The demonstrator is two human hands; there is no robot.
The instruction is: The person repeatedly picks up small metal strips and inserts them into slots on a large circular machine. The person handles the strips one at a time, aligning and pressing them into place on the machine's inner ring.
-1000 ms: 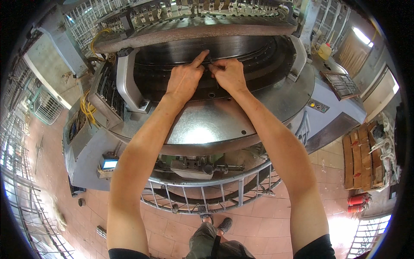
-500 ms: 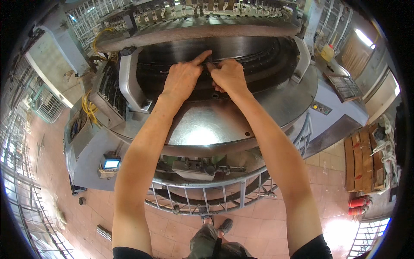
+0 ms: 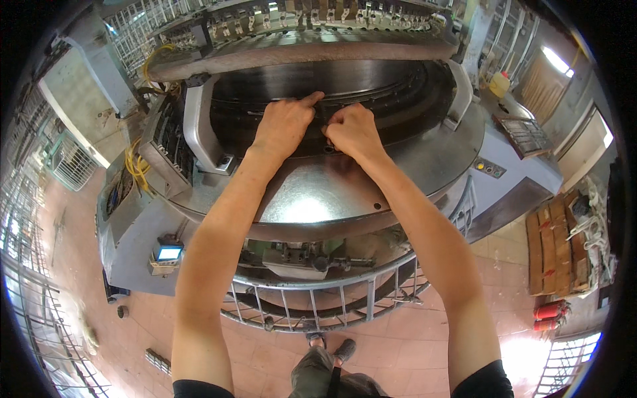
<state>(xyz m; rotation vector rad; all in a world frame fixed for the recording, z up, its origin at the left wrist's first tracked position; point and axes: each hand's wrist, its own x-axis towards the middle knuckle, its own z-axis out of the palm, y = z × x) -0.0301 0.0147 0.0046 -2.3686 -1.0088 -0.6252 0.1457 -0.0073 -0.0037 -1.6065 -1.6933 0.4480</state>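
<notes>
Both of my hands are inside the front opening of a large round machine that looks like a circular knitting machine, over its dark ring-shaped bed (image 3: 411,109). My left hand (image 3: 285,123) lies over the bed with its index finger stretched out to the right, the fingertip at the inner rim by the dark cylinder wall (image 3: 285,76). Nothing shows in it; its other fingers are bent and partly hidden. Just to the right, my right hand (image 3: 353,129) is closed in a pinch, with the thumb and fingertips turned inward. Whatever it pinches is hidden or too small to name.
Grey metal brackets (image 3: 199,126) flank the opening, under a thick curved ring (image 3: 305,58). A shiny metal plate (image 3: 312,192) lies beneath my forearms, above a curved guard rail (image 3: 312,285). A small lit screen (image 3: 169,253) stands left; red cylinders (image 3: 552,310) stand right.
My right hand has drawn back slightly toward me and its fingers have curled tighter. The left fingertip has come down and nearer from the cylinder wall.
</notes>
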